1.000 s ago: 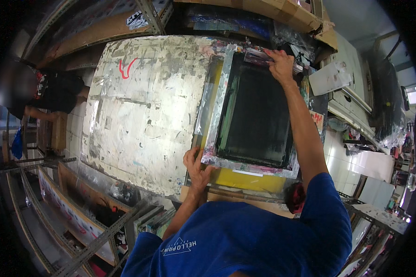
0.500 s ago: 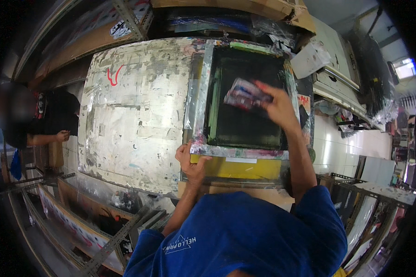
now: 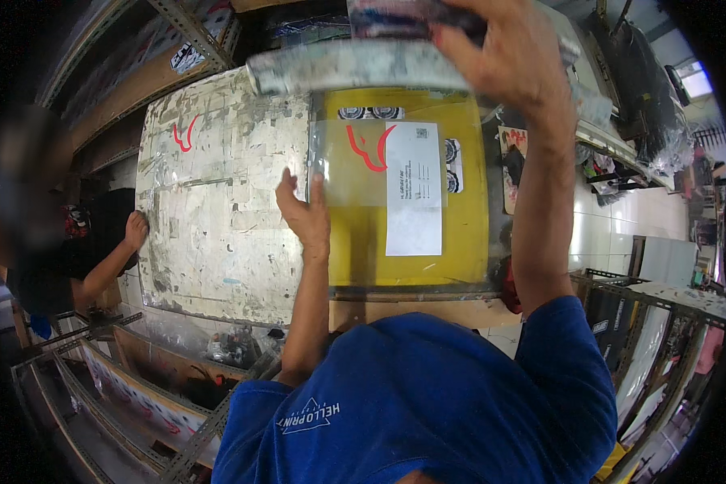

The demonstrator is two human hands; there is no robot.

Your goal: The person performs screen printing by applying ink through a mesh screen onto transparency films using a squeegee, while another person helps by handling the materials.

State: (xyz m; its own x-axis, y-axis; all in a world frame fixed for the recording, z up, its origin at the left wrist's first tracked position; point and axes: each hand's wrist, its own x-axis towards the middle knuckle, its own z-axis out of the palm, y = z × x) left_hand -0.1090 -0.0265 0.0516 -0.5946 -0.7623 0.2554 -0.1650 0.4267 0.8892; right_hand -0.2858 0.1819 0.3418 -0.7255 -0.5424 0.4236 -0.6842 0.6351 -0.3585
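My right hand (image 3: 512, 60), at the far side, is closed around an ink-smeared squeegee (image 3: 415, 18) beside the near bar of the raised screen-printing frame (image 3: 339, 68). Whether its fingers also grip the bar is hard to make out. The frame stands tilted up, its mesh out of sight. Beneath it a clear sheet (image 3: 339, 181) with a red printed mark lies over a white paper slip (image 3: 414, 230) on the yellow board (image 3: 464, 234). My left hand (image 3: 308, 214) is open at the sheet's left edge, thumb and fingers apart, the thumb close to the edge.
A worn, pale work table (image 3: 226, 210) extends left, with a clear sheet bearing a red mark (image 3: 185, 133) on it. At its left edge rests another person's hand (image 3: 135, 230). Metal shelving (image 3: 177, 440) stands near left. Round black-and-white stickers (image 3: 371, 113) lie on the yellow board.
The screen frame has swung up from the yellow board, uncovering the slip and marked sheet. My right hand moved away from me with the squeegee; my left hand left the frame's corner.
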